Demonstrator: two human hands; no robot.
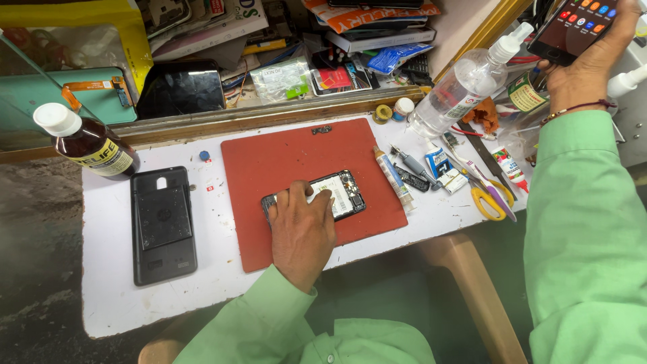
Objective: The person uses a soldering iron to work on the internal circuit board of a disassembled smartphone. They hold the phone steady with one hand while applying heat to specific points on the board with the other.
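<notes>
An opened phone (344,192) with its back off lies on a red mat (283,152), its circuit board and a white part showing. My left hand (300,226) lies flat on its near end and holds it down, the fingers spread over it. Raised at the top right, my right hand (579,71) grips a dark smartphone (573,27) whose lit screen shows coloured icons. Both sleeves are light green.
A black phone back cover (163,226) lies left of the mat on the white table (108,269). Behind it stands a brown bottle (87,145). To the right are a clear spray bottle (461,87), glue tubes (394,178), yellow-handled scissors (488,202) and small tools. Cluttered boxes fill the back.
</notes>
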